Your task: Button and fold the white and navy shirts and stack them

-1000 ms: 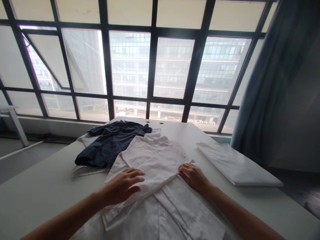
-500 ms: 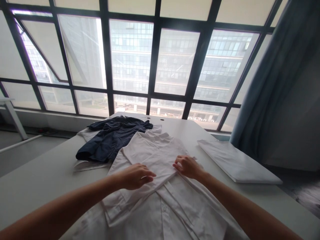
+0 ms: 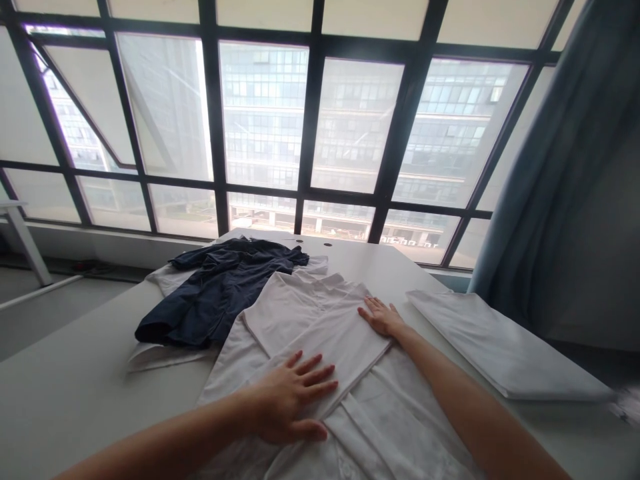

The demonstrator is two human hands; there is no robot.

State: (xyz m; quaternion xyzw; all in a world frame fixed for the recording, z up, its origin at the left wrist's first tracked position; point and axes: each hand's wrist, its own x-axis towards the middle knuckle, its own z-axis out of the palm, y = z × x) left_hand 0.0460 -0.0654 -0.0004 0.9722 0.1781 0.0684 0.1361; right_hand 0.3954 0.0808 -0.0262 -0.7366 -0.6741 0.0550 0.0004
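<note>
A white shirt (image 3: pixel 300 313) lies spread on the white table, its collar end toward the window and its sleeves folded across the front. My left hand (image 3: pixel 290 400) rests on the folded sleeve with fingers spread, holding nothing. Farther up and to the right, my right hand (image 3: pixel 381 316) lies flat on the shirt near its shoulder edge, fingers stretched out. The lower part of the shirt runs toward me between my forearms, partly hidden by the left one.
Left of the shirt, a dark navy garment (image 3: pixel 215 287) lies on top of another white garment (image 3: pixel 160 357). A folded white cloth (image 3: pixel 500 347) sits on the right of the table (image 3: pixel 65 373). Behind stand large windows and a blue-grey curtain (image 3: pixel 540 200).
My left hand has moved nearer to me and opened flat on the sleeve. My right hand has let go of the sleeve, spread its fingers and shifted slightly up and right.
</note>
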